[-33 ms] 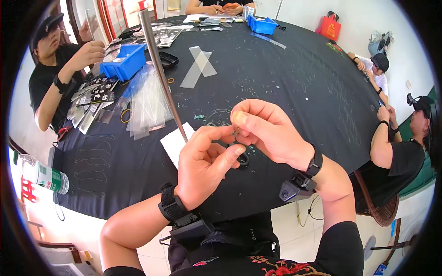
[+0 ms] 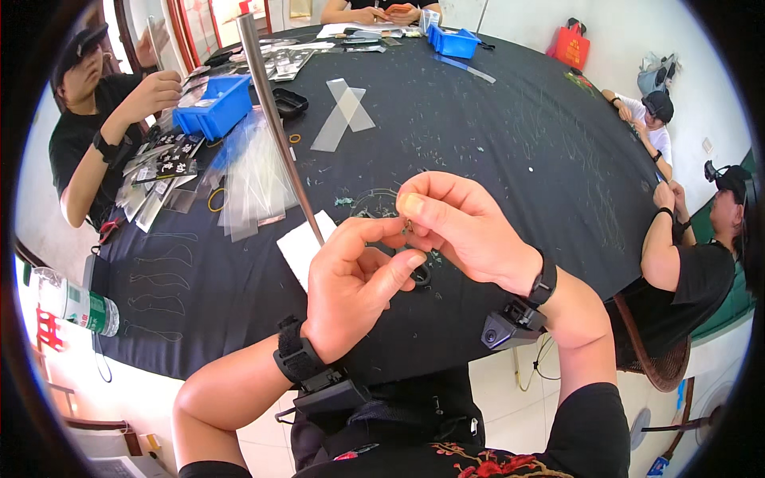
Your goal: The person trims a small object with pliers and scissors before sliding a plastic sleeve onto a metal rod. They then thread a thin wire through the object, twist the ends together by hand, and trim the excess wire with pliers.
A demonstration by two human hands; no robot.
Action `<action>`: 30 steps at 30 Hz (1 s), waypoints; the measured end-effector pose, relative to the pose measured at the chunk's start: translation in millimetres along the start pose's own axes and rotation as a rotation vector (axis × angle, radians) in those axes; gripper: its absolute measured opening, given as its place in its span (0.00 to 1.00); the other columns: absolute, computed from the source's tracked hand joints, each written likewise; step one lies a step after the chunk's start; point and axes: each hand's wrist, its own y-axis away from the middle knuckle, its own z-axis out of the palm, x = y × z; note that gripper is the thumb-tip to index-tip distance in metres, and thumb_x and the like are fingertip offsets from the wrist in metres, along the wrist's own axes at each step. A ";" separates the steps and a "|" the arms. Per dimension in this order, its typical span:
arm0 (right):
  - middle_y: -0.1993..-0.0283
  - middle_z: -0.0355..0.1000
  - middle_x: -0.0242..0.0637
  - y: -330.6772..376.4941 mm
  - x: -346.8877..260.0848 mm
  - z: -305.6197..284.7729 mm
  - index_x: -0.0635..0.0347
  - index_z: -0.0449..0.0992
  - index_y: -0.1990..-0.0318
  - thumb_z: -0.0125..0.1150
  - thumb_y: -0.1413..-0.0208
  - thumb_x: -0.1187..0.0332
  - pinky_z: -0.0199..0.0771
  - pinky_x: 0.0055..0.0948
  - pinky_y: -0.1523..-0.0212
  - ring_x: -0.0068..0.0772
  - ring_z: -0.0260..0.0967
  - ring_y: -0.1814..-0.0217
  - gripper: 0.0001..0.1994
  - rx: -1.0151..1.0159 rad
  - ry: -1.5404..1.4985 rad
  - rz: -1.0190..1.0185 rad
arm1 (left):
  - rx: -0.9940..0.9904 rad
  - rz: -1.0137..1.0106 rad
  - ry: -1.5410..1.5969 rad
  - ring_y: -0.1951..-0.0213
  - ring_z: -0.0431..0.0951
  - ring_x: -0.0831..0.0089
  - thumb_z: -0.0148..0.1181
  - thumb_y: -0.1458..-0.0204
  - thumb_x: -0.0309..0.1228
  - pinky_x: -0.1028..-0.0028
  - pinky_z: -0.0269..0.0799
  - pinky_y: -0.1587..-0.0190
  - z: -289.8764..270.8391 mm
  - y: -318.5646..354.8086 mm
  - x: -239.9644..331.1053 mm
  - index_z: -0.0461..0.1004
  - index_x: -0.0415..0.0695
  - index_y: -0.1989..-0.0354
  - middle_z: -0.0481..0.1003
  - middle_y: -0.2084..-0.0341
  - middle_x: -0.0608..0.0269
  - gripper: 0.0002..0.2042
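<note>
Both hands [image 2: 414,247] unchanged, fingers [image 2: 398,267] pinched on tiny part [image 2: 407,232]

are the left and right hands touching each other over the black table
Touching: the head view shows the left hand and right hand fingertips meeting, pinching a tiny item.

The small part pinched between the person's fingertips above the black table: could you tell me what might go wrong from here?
The small part is held only by fingertips of the left hand and right hand, so it might slip and vanish against the black tablecloth. The metal pole stands close to the left hand and could be knocked.
</note>
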 end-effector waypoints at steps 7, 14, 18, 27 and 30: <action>0.70 0.67 0.27 1.8 3.7 3.6 0.61 0.70 0.64 0.53 0.46 0.68 0.63 0.16 0.71 0.13 0.60 0.71 0.07 -0.066 -0.076 0.057 | 0.007 -0.053 -0.021 0.78 0.75 0.80 0.58 0.52 0.24 0.87 0.64 0.84 0.5 -1.6 -2.8 0.68 0.38 0.65 0.73 0.70 0.61 0.08; 0.71 0.70 0.29 0.3 11.6 1.3 0.63 0.72 0.65 0.54 0.46 0.68 0.63 0.15 0.72 0.13 0.62 0.72 0.08 -0.043 0.013 -0.001 | 0.013 -0.049 -0.001 0.80 0.74 0.83 0.55 0.50 0.25 0.87 0.63 0.85 -0.4 -2.4 -4.5 0.68 0.40 0.68 0.75 0.76 0.64 0.04; 0.72 0.70 0.27 -1.0 12.3 -3.6 0.64 0.73 0.65 0.54 0.46 0.68 0.62 0.14 0.74 0.11 0.62 0.73 0.08 -0.034 0.062 -0.007 | 0.009 -0.060 0.054 0.81 0.73 0.84 0.55 0.50 0.25 0.87 0.62 0.86 -1.7 -3.1 -4.5 0.68 0.40 0.69 0.73 0.80 0.67 0.03; 0.47 0.62 0.39 -5.2 -7.9 -21.1 0.60 0.74 0.59 0.50 0.53 0.83 0.65 0.18 0.67 0.17 0.62 0.67 0.14 -0.153 0.698 -0.506 | -0.013 -0.148 0.058 0.82 0.72 0.85 0.56 0.51 0.28 0.87 0.61 0.86 -6.1 -4.5 -3.7 0.68 0.40 0.70 0.71 0.83 0.70 0.05; 0.48 0.62 0.40 -3.4 -10.2 -23.7 0.58 0.75 0.58 0.49 0.55 0.85 0.66 0.19 0.64 0.21 0.63 0.67 0.17 -0.353 0.869 -0.593 | -0.064 -0.173 0.084 0.82 0.72 0.85 0.56 0.51 0.29 0.87 0.62 0.86 -6.0 -5.7 -3.8 0.68 0.40 0.69 0.71 0.82 0.70 0.06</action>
